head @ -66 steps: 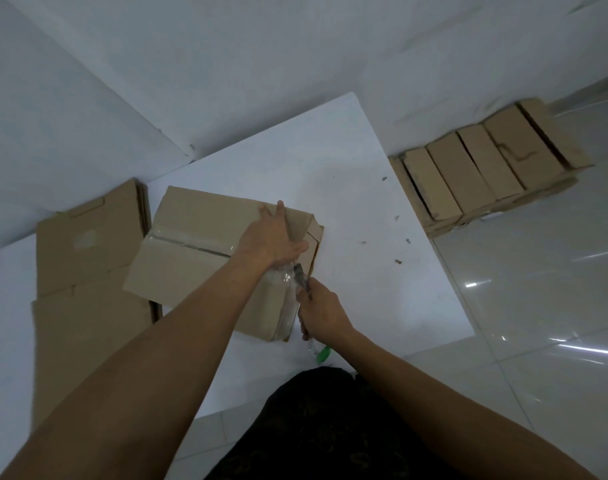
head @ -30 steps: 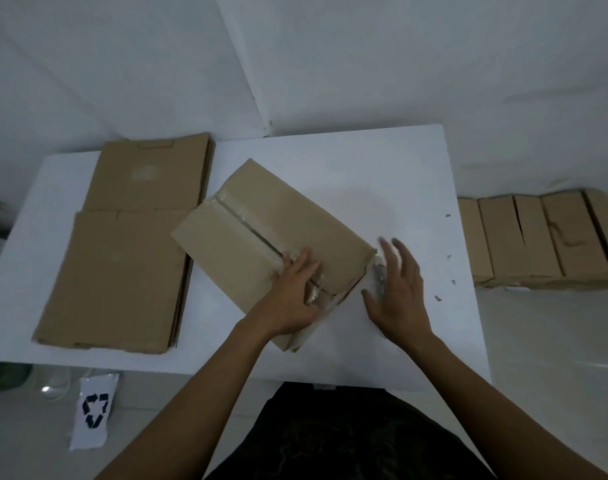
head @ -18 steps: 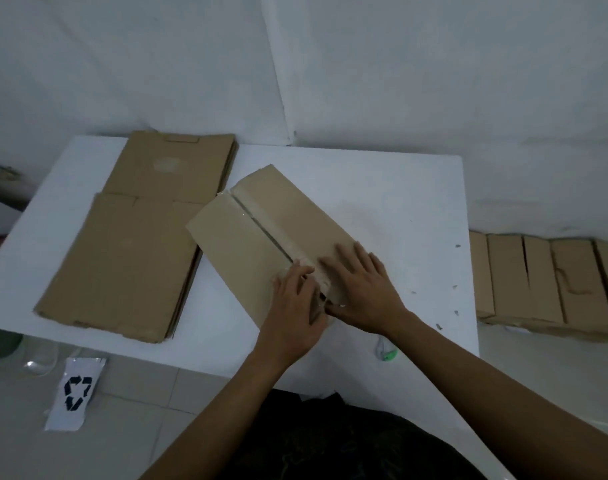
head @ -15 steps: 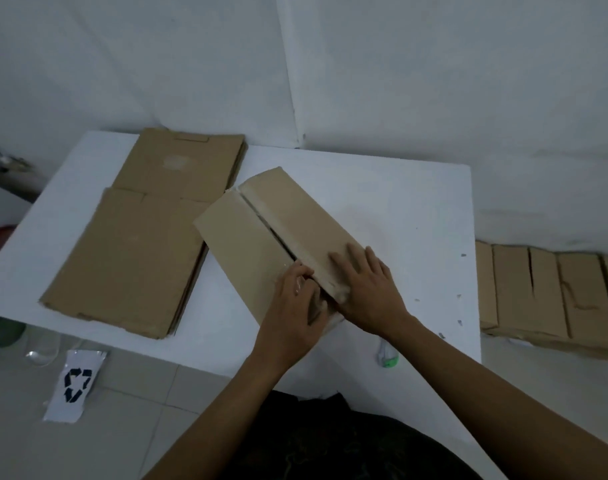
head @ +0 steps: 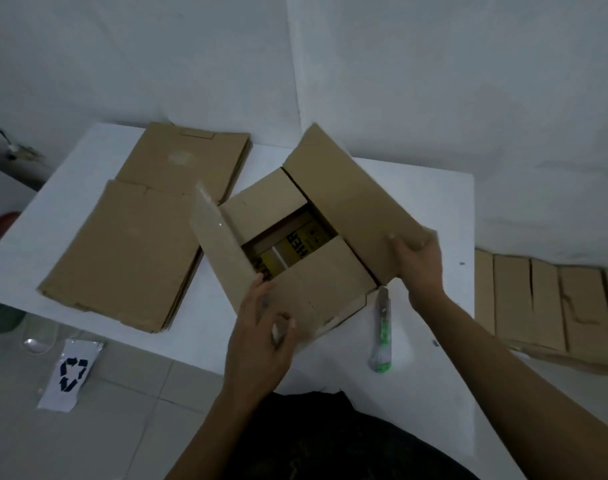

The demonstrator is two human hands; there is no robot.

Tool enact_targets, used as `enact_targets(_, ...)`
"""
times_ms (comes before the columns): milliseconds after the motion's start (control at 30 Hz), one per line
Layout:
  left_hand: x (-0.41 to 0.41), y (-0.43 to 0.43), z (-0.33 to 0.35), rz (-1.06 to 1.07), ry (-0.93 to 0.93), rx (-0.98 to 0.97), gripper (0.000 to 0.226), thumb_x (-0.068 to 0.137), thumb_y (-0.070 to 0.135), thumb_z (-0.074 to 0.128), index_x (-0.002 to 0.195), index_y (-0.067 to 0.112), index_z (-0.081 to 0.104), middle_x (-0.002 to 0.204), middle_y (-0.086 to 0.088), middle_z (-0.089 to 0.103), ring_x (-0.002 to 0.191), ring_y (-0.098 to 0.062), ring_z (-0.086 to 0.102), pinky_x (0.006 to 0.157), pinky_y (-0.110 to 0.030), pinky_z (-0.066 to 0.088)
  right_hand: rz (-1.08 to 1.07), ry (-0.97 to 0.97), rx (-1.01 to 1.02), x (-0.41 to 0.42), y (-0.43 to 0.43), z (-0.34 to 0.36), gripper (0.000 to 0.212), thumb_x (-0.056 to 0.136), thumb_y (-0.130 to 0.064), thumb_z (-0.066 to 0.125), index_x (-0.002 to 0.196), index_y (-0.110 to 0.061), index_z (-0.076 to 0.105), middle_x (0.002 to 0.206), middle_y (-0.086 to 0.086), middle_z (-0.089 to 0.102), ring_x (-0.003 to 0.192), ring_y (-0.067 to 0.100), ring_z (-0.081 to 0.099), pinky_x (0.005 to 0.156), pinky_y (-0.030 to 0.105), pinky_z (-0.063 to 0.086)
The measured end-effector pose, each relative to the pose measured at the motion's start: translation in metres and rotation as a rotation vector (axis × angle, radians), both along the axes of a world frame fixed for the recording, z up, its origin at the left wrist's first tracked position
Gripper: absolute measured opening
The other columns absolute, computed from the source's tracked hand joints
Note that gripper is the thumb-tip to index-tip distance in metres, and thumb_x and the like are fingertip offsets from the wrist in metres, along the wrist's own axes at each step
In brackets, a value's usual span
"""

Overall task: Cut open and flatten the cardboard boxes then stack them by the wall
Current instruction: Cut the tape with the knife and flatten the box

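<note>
- Half a second before, both outer flaps lay shut along the top seam of the box with both hands pressed flat on them; at this moment the flaps were swung open.
- The right hand gripped the near end of the right flap, thumb on its upper face and fingers wrapped under the edge, lifting it out and away.
- The left hand was at the box's near corner, fingers curled over the base of the upright left flap and thumb against the near end wall; it seemed to be holding the box steady, though blur hid the detail.
- The two inner flaps were still folded down, and between them something with yellow and black print showed inside.
- The cutter, in the right hand two seconds earlier, lay released on the worktop just right of the box.
- The box sat mid-worktop, beside a flattened pile on the left; more flattened cardboard lay on the floor by the wall.
- Judgement: the top seam looked fully cut, so what remained was clearing the inside, opening the bottom, pressing the box flat and stacking it.
</note>
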State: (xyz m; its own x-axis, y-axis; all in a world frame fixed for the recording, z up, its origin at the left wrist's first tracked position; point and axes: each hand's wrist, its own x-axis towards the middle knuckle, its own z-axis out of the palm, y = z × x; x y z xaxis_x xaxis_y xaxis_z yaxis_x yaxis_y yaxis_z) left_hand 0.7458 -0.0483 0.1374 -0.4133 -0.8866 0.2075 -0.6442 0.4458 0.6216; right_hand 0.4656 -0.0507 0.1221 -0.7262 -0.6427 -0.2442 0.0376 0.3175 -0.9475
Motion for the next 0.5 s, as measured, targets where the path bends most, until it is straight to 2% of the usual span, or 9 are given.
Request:
enact_targets(67, 0.012, 0.005, 0.006, 0.004, 0.031, -0.048, 0.023, 0.094, 0.034, 0.053, 0.086, 0.014, 0.062, 0.144, -0.005, 0.046, 0.148, -0.018, 0.027, 0.098, -0.036, 0.046, -0.118, -0.073, 0.004, -0.009, 0.005, -0.007, 0.056, 0.089, -0.018, 0.073, 0.137, -0.024, 0.044, 0.109, -0.005, 0.053, 0.094, 0.012, 0.057, 0.082, 0.035, 0.055)
enact_targets(100, 0.019, 0.006, 0.008, 0.009, 0.046, -0.063, 0.024, 0.093, 0.032, 0.054, 0.086, 0.012, 0.063, 0.142, -0.004, 0.047, 0.147, -0.021, 0.030, 0.104, -0.036, 0.041, -0.120, -0.030, 0.032, -0.011, 0.008, -0.012, 0.060, 0.089, -0.018, 0.073, 0.140, -0.024, 0.042, 0.113, -0.003, 0.052, 0.098, 0.015, 0.056, 0.080, 0.031, 0.053)
enact_targets(167, 0.034, 0.007, 0.015, 0.054, 0.066, -0.070, 0.026, 0.092, 0.033, 0.052, 0.086, 0.011, 0.065, 0.137, -0.005, 0.049, 0.141, -0.025, 0.038, 0.108, -0.037, 0.036, -0.085, 0.057, 0.086, -0.015, 0.010, -0.021, 0.049, 0.089, -0.021, 0.072, 0.134, -0.017, 0.052, 0.113, -0.001, 0.057, 0.103, 0.020, 0.058, 0.075, 0.026, 0.048)
enact_targets(267, 0.058, 0.005, 0.022, 0.178, 0.010, -0.103, 0.023, 0.088, 0.028, 0.052, 0.085, 0.010, 0.067, 0.128, -0.005, 0.054, 0.124, -0.020, 0.046, 0.100, -0.036, 0.035, -0.096, -0.002, 0.118, -0.020, 0.011, -0.028, 0.038, 0.090, -0.025, 0.071, 0.122, -0.007, 0.063, 0.109, 0.006, 0.065, 0.099, 0.022, 0.061, 0.067, 0.022, 0.045)
enact_targets(400, 0.094, 0.014, 0.017, 0.272, -0.202, -0.126, 0.019, 0.081, 0.017, 0.052, 0.088, 0.014, 0.070, 0.121, -0.006, 0.058, 0.115, -0.030, 0.052, 0.097, -0.040, 0.037, -0.055, 0.003, 0.191, -0.032, 0.016, -0.034, 0.038, 0.088, -0.034, 0.073, 0.113, -0.005, 0.070, 0.101, 0.006, 0.070, 0.090, 0.020, 0.063, 0.072, 0.029, 0.048)
enact_targets(433, 0.104, 0.017, 0.010, 0.289, -0.278, -0.095, 0.022, 0.082, 0.018, 0.052, 0.093, 0.016, 0.072, 0.123, -0.005, 0.059, 0.115, -0.031, 0.052, 0.096, -0.042, 0.039, -0.060, -0.028, 0.215, -0.035, 0.016, -0.036, 0.039, 0.087, -0.035, 0.074, 0.111, -0.005, 0.072, 0.099, 0.006, 0.071, 0.089, 0.020, 0.064, 0.074, 0.032, 0.052)
enact_targets(500, 0.125, 0.020, -0.010, 0.319, -0.415, 0.112, 0.030, 0.086, 0.024, 0.055, 0.111, 0.023, 0.071, 0.134, -0.001, 0.057, 0.119, -0.027, 0.054, 0.094, -0.045, 0.045, -0.086, -0.113, 0.246, -0.037, 0.016, -0.038, 0.041, 0.085, -0.034, 0.077, 0.112, -0.003, 0.072, 0.096, 0.007, 0.070, 0.087, 0.022, 0.065, 0.074, 0.034, 0.056)
